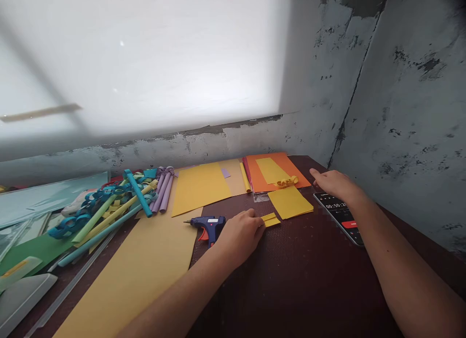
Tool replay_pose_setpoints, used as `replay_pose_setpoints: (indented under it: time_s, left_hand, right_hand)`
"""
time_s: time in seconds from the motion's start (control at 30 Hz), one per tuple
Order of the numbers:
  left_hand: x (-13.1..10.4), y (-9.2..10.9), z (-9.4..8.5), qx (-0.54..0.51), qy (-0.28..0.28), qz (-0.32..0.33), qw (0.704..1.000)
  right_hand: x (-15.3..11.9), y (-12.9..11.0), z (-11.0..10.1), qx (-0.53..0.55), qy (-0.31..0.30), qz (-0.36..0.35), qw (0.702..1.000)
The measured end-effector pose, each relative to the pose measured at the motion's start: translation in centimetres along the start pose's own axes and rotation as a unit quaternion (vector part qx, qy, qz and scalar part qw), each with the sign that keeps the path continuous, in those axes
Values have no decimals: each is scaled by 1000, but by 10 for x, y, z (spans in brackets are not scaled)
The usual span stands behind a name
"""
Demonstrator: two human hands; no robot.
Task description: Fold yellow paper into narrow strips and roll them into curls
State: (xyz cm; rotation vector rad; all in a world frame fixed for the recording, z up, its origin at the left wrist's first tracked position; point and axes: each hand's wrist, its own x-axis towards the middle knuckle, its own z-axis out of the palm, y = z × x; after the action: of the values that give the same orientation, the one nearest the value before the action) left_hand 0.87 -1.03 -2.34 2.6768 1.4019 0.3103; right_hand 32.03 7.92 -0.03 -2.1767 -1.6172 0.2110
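My left hand (242, 236) rests low over the table, its fingers curled and closed on the end of a small folded yellow paper strip (272, 220). Just left of that hand lies a blue hot glue gun (210, 225) with an orange trigger, its nozzle pointing left. Over at the right, my right hand (337, 183) hovers by the top of a phone (337, 215) showing a running timer. One of its digits stretches out to the left; the others are mostly hidden, and nothing shows in it. A stack of square yellow paper (291, 203) lies between the hands.
Behind are an orange sheet (300, 175), a yellow curl (287, 182) and a large yellow sheet (198, 187). Tan paper (160, 250) covers the table's left part. Rolled paper tubes (105, 216) and curled strips pile up at far left. A rough wall (411, 109) borders the right.
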Motion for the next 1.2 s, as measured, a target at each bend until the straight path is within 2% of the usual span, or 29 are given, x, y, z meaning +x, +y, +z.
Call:
replay_pose_setpoints:
  time_s: [0.1,0.2,0.27,0.37,0.47,0.57,0.7,0.97,1.07,1.2]
  left_hand:
    - [0,-1,1,-2,7,2,1000]
    - [1,-2,2,-5,10,2,1000]
    - [1,-2,2,-4,11,2,1000]
    - [0,-1,1,0,15,3,1000]
    - [0,-1,1,0,16,2,1000]
    - [0,-1,1,0,9,-3,1000]
    - [1,-1,0,-8,2,-11,1000]
    - [-2,1,-7,-24,21,-48,998]
    - [-4,-2,-13,-21,5,-59,998]
    - [-2,-10,-20,-42,-18,-37,998]
  right_hand:
    - [-7,-7,-1,46,-12,-14,999]
    - [-21,-23,-5,99,-73,-100,987]
    - [-35,-37,-7,144,-163,-195,956]
    - [-55,-57,-2,150,-301,-283,898]
    - [-69,-68,10,125,-354,-319,870]
    - [-74,-70,23,132,-358,-335,862]
    - [-73,-69,31,141,-335,-338,868]
    - [-75,-71,32,142,-331,-322,876]
    - [-76,-72,30,135,-328,-327,876]
    - [-76,-73,27,121,-320,-344,874]
